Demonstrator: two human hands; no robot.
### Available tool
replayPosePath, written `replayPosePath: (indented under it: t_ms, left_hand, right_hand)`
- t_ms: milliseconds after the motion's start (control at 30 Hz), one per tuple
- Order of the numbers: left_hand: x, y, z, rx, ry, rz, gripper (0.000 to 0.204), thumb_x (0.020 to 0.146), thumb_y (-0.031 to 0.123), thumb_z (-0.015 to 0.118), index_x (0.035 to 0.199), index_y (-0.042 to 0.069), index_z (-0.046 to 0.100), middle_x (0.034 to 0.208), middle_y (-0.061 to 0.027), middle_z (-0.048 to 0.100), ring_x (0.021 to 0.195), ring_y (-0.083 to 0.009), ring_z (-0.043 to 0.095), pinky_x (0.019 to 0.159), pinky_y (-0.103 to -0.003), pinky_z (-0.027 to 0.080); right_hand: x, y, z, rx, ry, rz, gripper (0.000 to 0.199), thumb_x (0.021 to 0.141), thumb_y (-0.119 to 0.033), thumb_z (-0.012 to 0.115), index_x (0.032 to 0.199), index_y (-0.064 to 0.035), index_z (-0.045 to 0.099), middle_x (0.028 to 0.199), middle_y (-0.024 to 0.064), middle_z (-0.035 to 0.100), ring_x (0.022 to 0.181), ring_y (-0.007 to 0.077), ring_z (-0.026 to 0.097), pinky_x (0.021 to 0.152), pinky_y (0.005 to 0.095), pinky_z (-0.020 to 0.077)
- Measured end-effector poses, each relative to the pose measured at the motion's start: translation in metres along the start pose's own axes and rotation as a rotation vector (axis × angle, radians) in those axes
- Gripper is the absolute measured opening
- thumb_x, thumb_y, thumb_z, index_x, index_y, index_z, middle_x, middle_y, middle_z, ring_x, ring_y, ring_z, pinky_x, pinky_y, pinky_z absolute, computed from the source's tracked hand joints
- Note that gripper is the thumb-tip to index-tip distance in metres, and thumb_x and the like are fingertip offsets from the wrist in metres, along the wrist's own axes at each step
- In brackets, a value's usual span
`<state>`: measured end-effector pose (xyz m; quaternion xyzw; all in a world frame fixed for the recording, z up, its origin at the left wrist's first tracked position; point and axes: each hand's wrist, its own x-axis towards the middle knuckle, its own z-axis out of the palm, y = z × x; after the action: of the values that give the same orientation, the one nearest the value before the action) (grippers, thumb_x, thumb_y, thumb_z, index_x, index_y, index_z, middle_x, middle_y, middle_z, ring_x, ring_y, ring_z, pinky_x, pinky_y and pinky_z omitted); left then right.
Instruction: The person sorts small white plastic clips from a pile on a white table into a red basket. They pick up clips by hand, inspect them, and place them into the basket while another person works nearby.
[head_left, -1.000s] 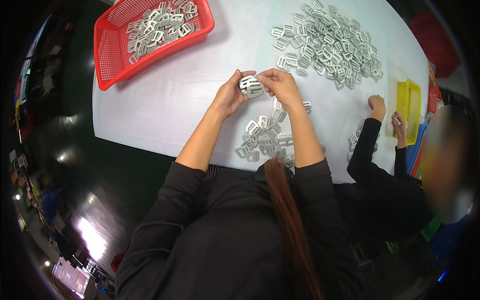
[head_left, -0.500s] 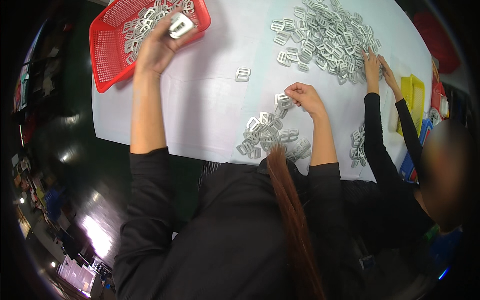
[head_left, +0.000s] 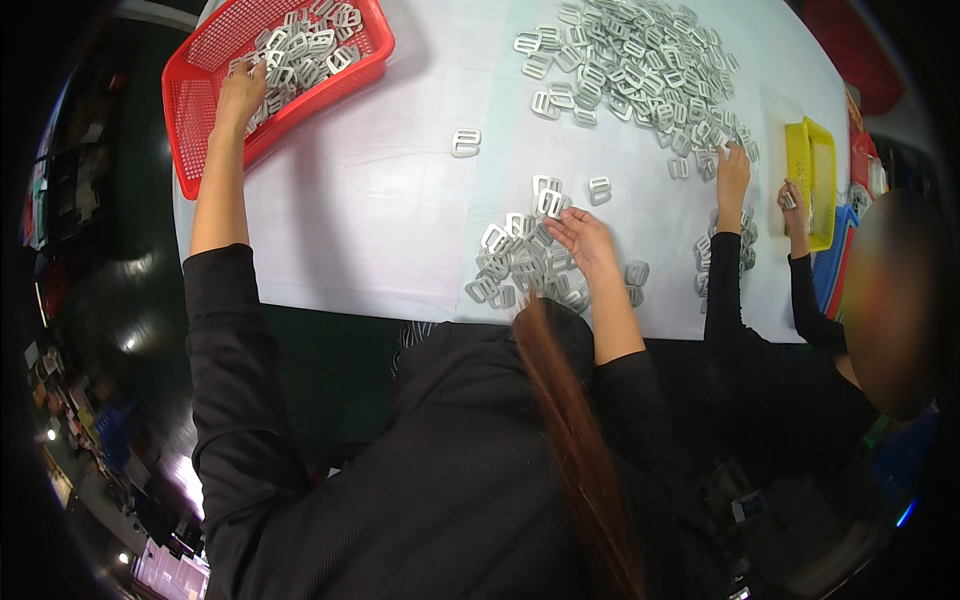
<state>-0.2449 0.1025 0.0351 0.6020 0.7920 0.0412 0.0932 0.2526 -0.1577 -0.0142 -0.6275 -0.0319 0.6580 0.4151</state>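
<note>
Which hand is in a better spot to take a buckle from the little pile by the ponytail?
Probably the right hand: it is right beside the little pile. The left hand is farther away, over at the red basket.

you are in what looks like a workshop or small factory, with parts handled in bulk. your white tabletop carries a large heap of matching grey slotted buckles, and a red mesh basket at your left holds more of them. at your right a co-worker shares the tabletop, near a yellow basket. the dark green floor shines, and indistinct clutter fills the far left.
</note>
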Motion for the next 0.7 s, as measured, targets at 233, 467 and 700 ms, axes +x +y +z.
replayPosePath:
  t_ms: [233, 467, 700]
  left_hand:
    - [0.014, -0.03, 0.008, 0.088, -0.106, 0.047, 0.054, 0.089, 0.042, 0.031, 0.123, 0.003, 0.046, 0.119, -0.0343, 0.044, 0.112, -0.0444, 0.045, 0.097, -0.045, 0.034]
    - [-0.032, 0.024, -0.038, -0.087, 0.086, 0.067, 0.046, 0.089, 0.039, 0.037, 0.119, 0.008, 0.052, 0.112, -0.0237, 0.053, 0.104, -0.0361, 0.052, 0.089, -0.041, 0.04]
    - [-0.155, 0.146, -0.055, -1.004, -0.123, 0.211, 0.027, 0.092, 0.02, 0.045, 0.112, 0.008, 0.058, 0.092, -0.002, 0.058, 0.08, -0.007, 0.053, 0.064, -0.021, 0.045]
  right_hand:
    - [0.003, -0.005, 0.002, -0.976, 0.379, -0.39, 0.018, 0.079, -0.01, 0.061, 0.094, -0.0017, 0.054, 0.087, 0.0094, 0.06, 0.079, 0.0249, 0.06, 0.072, 0.0344, 0.0488]
    - [0.029, -0.056, -0.027, -1.76, 0.106, -1.06, 0.029, 0.074, -0.002, 0.058, 0.101, -0.0126, 0.054, 0.105, 0.0052, 0.05, 0.093, 0.0262, 0.053, 0.075, 0.0392, 0.0468]
    - [0.029, -0.093, -0.034, -1.81, -0.045, -0.6, 0.033, 0.065, -0.007, 0.07, 0.095, -0.0071, 0.054, 0.097, 0.009, 0.057, 0.086, 0.0267, 0.057, 0.073, 0.0343, 0.0489]
